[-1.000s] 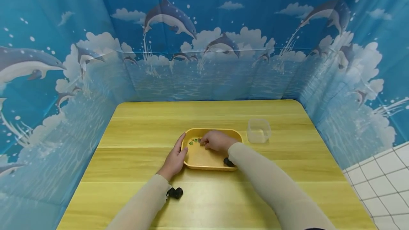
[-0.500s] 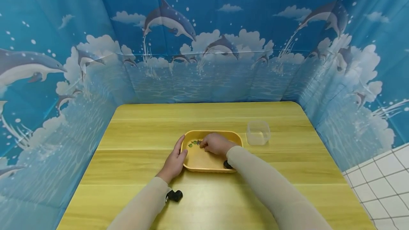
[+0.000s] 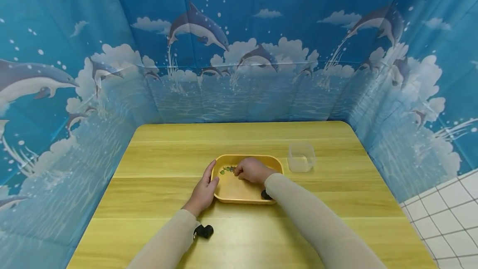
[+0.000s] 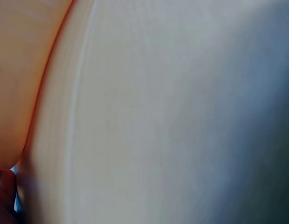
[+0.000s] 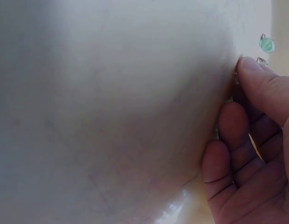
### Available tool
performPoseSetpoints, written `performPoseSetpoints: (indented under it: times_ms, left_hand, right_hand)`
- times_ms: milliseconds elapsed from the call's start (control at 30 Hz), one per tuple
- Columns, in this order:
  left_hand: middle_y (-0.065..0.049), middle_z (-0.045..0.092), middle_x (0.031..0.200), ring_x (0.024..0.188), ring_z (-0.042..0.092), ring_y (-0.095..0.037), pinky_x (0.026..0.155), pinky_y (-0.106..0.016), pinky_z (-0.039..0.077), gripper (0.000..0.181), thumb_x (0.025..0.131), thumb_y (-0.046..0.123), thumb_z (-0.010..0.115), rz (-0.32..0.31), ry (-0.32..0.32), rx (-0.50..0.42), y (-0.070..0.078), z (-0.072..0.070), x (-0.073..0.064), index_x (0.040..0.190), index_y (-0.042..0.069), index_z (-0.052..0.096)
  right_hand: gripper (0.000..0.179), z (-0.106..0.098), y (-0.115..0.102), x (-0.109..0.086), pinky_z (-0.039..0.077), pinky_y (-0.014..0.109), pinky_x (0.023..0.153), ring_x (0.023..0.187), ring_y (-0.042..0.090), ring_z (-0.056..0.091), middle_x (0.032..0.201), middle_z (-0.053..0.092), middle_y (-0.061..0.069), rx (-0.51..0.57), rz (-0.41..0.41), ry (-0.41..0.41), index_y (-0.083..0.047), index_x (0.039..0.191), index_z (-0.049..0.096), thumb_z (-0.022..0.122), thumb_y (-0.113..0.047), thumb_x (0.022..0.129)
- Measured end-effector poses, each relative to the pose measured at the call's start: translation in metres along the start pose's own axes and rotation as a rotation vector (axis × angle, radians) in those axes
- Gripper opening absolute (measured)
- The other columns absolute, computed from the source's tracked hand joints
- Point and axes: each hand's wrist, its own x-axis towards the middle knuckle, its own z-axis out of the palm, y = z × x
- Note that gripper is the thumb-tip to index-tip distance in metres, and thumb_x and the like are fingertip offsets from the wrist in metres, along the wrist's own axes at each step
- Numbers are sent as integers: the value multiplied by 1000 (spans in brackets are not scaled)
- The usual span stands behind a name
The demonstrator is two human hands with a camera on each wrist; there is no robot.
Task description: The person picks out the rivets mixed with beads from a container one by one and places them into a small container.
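Note:
A shallow yellow tray [image 3: 239,192] lies on the table. At its left end my left hand [image 3: 201,192] grips the side, thumb over the rim and fingers along the outer wall. Inside, near the back left, runs a short row of small charms [image 3: 228,169], some green. My right hand [image 3: 254,170] reaches into the tray at the right end of this row. Its thumb and forefinger pinch something tiny, mostly hidden by the fingertips; the other fingers curl in. Beyond the thumb, the right wrist view shows a clear green charm [image 5: 267,45] with a wire loop.
A clear plastic box [image 3: 301,163] stands to the right of the tray. The yellow wood-grain table [image 3: 179,140] meets a dolphin-print curtain [image 3: 239,94] at the back and sides. Black wrist cameras [image 3: 204,231] sit on the wrists.
Everything sits slightly lower in the head view as the camera tilts up. Both hands stay almost in place, the right fingertips still at the end of the row.

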Motion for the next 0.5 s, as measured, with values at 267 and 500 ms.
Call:
performPoseSetpoints:
  times_ms: [267, 500]
  left_hand:
    - [-10, 23, 176, 160, 26, -37, 128, -60, 26, 61, 114, 25, 44, 16, 4, -8, -1, 1, 0, 169, 36, 21]
    - [-7, 24, 175, 160, 28, -35, 129, -58, 26, 60, 114, 27, 45, 8, 7, -21, -2, 2, 0, 168, 40, 21]
  right_hand:
    - [15, 3, 2, 0, 59, 40, 100, 112, 21, 73, 116, 80, 0, 15, 11, 13, -17, 106, 86, 77, -12, 95]
    - [14, 1, 0, -1, 60, 41, 99, 110, 22, 73, 113, 80, 0, 21, 15, 17, -17, 104, 86, 77, -10, 95]
